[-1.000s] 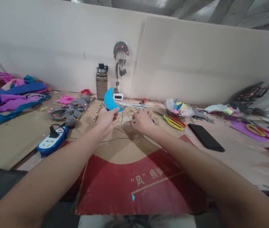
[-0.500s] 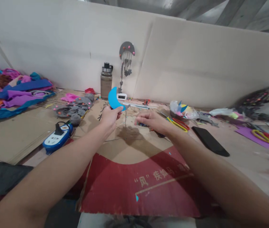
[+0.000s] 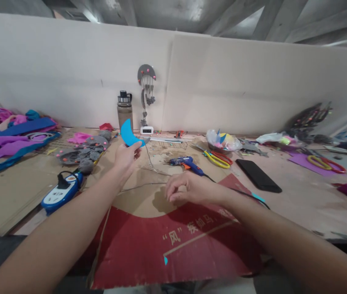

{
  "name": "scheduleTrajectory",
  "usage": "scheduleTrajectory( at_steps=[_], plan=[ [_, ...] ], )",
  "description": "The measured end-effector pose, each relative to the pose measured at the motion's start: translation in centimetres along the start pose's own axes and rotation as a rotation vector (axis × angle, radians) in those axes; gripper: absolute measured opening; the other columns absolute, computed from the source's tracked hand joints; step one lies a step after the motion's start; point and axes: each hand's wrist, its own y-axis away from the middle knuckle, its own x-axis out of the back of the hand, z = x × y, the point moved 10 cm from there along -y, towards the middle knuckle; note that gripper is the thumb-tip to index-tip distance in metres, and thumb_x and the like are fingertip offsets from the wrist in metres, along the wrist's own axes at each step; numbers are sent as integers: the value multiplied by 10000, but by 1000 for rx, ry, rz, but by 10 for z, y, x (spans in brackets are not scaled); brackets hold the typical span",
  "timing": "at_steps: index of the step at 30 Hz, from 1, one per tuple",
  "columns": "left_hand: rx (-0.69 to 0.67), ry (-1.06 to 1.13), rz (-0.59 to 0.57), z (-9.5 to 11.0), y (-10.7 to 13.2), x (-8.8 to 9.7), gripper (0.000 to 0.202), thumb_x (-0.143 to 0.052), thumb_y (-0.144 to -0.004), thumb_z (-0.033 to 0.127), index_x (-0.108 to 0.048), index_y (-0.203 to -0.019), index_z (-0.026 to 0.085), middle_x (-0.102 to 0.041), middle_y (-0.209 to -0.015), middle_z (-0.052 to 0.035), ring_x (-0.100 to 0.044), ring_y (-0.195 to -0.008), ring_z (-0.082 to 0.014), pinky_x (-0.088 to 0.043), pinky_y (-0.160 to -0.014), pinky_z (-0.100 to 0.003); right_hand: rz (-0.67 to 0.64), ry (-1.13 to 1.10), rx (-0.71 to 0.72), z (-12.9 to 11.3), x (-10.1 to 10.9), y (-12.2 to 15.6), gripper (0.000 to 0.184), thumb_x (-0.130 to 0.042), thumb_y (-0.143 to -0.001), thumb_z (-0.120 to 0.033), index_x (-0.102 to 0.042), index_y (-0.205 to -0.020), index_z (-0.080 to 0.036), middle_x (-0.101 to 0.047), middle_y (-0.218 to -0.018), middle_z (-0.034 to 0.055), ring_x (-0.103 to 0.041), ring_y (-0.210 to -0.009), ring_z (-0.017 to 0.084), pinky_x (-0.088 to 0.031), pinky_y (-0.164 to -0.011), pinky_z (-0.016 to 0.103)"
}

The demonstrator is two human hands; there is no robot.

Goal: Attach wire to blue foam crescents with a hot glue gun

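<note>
My left hand [image 3: 126,157] pinches a bright blue crescent-shaped piece [image 3: 128,132] by its lower right end, above the cardboard. A small grey tip shows beside the pinched end. From there a thin grey cord [image 3: 150,161] droops to the cardboard and runs toward my right hand [image 3: 188,188]. That hand is low over the cardboard, its fingers curled together; whatever lies between the fingertips is hidden. Just beyond it rests a blue glue gun [image 3: 187,162] with an orange trigger, its black cable trailing right.
Red-and-brown cardboard [image 3: 173,245] covers the work area. A blue-and-white power strip [image 3: 61,192] and felt scraps [image 3: 16,130] lie left. Scissors [image 3: 218,160], a black phone [image 3: 258,175] and a filled bowl [image 3: 222,141] lie right. A water bottle [image 3: 124,112] stands by the wall.
My right hand has come away from the glue gun, nearer to me, uncovering it. The grey cord now slants toward that hand. The left hand still holds the blue crescent; the view has shifted.
</note>
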Motion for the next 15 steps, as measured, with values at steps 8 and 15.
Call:
scheduleTrajectory(
  at_steps=[8,15],
  plan=[
    [9,4,-29,-2,3,-3,247,-758,-549,188,-554,-685,161,-567,-599,27,-502,-525,-65,-373,-515,-206,-64,111,183,-50,-35,-6,220,-525,-852,-162,-718,-925,-241,-712,-904,1,-598,-875,115,-411,-854,258],
    [16,-11,-29,-6,0,-1,273,-768,-529,219,-558,-691,152,-573,-595,30,-494,-501,-62,-370,-506,-209,106,206,179,-63,-29,-20,210,-751,-664,-381,-663,-649,-190,-627,-626,-22,-536,-706,123,-403,-653,227]
  ],
)
